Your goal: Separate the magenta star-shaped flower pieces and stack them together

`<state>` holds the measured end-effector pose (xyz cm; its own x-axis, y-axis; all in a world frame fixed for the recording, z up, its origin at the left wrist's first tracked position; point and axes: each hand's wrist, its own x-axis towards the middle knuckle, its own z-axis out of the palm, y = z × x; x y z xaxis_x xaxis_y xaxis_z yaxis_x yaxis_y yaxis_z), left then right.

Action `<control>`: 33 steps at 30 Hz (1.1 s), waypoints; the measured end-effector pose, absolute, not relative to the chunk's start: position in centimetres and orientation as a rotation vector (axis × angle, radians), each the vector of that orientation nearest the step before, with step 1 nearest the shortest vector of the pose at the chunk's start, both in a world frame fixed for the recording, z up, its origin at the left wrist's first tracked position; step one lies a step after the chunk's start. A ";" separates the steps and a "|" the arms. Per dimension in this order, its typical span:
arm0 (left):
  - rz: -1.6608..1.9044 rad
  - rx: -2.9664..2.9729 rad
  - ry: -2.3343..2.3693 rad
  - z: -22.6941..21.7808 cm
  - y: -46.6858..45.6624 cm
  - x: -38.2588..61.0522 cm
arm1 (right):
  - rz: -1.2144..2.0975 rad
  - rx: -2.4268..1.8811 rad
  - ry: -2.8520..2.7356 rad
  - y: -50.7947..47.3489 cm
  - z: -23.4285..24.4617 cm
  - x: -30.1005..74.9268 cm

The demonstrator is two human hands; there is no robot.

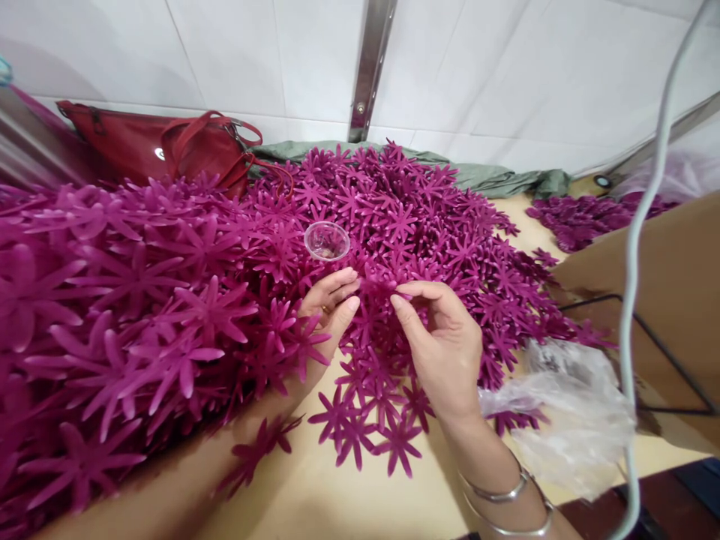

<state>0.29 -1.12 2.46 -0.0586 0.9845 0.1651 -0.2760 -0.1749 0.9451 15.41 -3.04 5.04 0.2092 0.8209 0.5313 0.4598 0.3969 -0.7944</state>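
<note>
Both hands meet over a heap of purple artificial flowers [394, 217] with long narrow petals. Between thumb and forefinger, my right hand [447, 345] pinches a petal of a purple flower [378, 286], which is blurred against the heap. My left hand [331, 304] faces it from the left, fingers curled and thumb close to them; whatever they hold is too small to make out. Just beyond my left fingertips a small clear plastic cup [327, 241] sits among the flowers, with some small bits inside. Several loose flowers [398, 444] lie on the tabletop below the hands.
A red handbag [135, 146] lies behind the heap at left, near green cloth [489, 178] along the wall. On the right are a crumpled clear plastic bag [574, 416], a brown cardboard box [658, 300] and a hanging pale cable [633, 292]. More purple pieces [590, 219] lie behind the box.
</note>
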 end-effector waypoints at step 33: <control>1.384 1.277 0.988 2.2 -2.0 -0.2 | 0.346 -1.205 -1.654 -3.3 5.3 14.8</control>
